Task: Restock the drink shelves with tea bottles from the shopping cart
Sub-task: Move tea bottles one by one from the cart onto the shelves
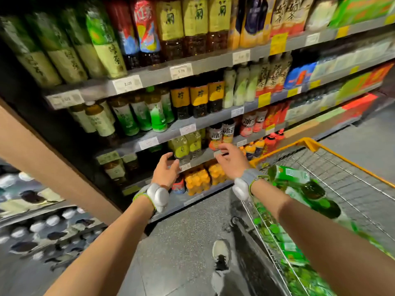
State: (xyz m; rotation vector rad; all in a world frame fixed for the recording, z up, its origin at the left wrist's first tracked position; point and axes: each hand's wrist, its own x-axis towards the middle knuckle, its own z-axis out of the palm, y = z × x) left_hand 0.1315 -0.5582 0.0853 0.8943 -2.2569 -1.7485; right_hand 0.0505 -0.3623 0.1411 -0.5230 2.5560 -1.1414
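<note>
Grey metal shelving [209,60], tiered and edged with paper price tags, fills the upper view; it is packed with upright plastic drink bottles in green, yellow, red and orange labels.

A wire-mesh shopping cart with a yellow rim [307,144] is seen at the right, close beside the lowest tiers. The speckled grey floor [181,242] lies between, with one pale shoe visible.

The green-labelled plastic tea bottles [299,182] are lying on their sides, heaped in the cart under and beyond the right forearm; none is held. More green caps and wrap show through the mesh lower down, blurred.

The left hand [165,171] is raised before the lower shelf, its fingers [168,155] loosely curled and apart, gripping nothing. The right hand [232,161] hovers near the yellow-green bottles [186,146] on that shelf, fingers [224,147] spread and empty. White sensor pods are strapped at both wrists.

Handling, as judged: the full bottles are likely heavy for their size, with stiff shoulders but thin walls that give under a squeeze; the glossy film label may slip. A hold around the waist or just below the cap is advised, one bottle per hand.
</note>
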